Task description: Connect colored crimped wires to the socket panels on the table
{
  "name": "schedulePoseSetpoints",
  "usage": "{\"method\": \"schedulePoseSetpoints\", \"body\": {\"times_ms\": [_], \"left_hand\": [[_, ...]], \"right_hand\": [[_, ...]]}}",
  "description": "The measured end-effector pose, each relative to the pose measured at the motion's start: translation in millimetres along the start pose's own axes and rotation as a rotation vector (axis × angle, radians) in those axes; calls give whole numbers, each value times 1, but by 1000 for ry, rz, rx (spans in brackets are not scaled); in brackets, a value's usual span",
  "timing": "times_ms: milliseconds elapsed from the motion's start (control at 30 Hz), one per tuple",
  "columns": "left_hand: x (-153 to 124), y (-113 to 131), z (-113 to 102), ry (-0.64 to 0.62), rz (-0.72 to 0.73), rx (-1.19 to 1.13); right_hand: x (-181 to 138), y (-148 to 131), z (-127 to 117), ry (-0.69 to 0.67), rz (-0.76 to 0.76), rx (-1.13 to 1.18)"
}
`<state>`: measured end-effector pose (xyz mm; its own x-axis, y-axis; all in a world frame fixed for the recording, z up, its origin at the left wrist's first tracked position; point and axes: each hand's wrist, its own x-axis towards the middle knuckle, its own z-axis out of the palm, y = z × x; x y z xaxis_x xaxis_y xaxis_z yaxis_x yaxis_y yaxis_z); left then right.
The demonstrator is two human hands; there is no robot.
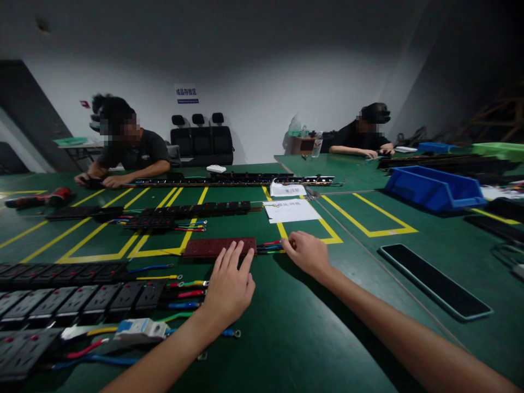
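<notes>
A dark red socket strip (200, 249) lies on the green table ahead of me. My left hand (231, 281) rests with its outstretched, spread fingers on the right half of the strip. Several coloured wires (268, 247), red, blue and green among them, run out of the strip's right end. At their far ends my right hand (308, 254) is closed, with thumb and fingertips gripping the wires; the tips are hidden there. Left of my left forearm lie rows of black socket modules (92, 303) with ring-ended wires. A white circuit breaker (141, 331) sits in front of them.
A phone (434, 279) lies to the right, below a blue bin (434, 188). White paper labels (292, 211) and more black socket strips (204, 209) lie beyond my hands. A red-and-black power drill (41, 198) is at the far left. Two people (137, 155) work across the table.
</notes>
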<state>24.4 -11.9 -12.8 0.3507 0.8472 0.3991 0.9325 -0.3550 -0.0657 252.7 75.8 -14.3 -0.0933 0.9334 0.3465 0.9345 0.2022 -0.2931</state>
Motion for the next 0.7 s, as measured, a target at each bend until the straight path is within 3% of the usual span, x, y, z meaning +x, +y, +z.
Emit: {"method": "schedulePoseSetpoints", "body": {"times_ms": [233,700], "left_hand": [[1,0,-2,-14,-7,-17],[1,0,-2,-13,-8,-26]], "right_hand": [[5,10,10,-37,-114,140],[6,8,9,-57,-113,137]]}}
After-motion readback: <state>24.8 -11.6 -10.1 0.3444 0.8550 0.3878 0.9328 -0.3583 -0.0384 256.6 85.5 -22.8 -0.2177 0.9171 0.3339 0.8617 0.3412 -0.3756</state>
